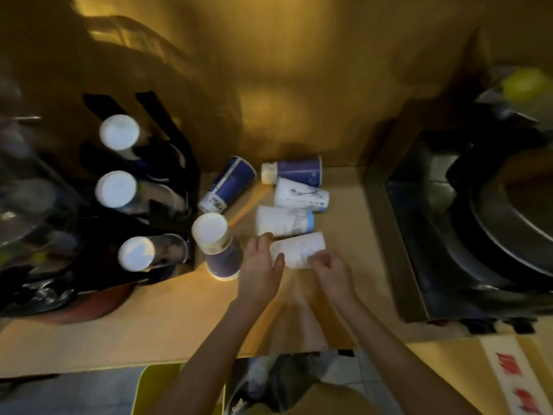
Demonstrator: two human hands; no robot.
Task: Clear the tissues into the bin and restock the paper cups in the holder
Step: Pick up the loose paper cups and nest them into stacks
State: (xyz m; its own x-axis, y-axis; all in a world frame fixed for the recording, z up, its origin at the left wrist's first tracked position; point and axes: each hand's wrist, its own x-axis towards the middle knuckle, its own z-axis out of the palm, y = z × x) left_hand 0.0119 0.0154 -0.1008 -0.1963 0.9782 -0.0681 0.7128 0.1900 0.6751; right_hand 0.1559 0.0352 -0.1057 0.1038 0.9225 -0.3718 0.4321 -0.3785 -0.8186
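A smooth, pale wooden bench (155,333) is carrying six paper cup pieces outside the holder, all tapered cylinders with rolled rims. Five are lying on their sides: two dark blue paper cups, one (229,184) tilted toward the holder and one (294,172) against the yellow-lit wall, and three white paper cups with faint printed drawings, the farthest (300,195), the middle one (284,220) and the nearest white cup (299,249), lined up one below another. The sixth, a dark blue cup stack with a white base (217,245), is standing upside down just beside the holder. The black plastic cup holder (167,175) is sitting at the left of the bench, and three cup stacks are poking out of its round openings, showing white circular bases: a top one (119,132), a middle one (116,189) and a bottom one (137,253). The left hand (260,271) is lying with fingers spread and loosely curved against the near end of the nearest white cup, and the right hand (327,269) is curling its fingers around that cup's lower edge, so both hands are gripping the same cup. A yellow plastic bin (143,393) is showing below the bench edge, with crumpled material beside it too blurred to identify. A dark metal basin (449,250) is sitting at the right.
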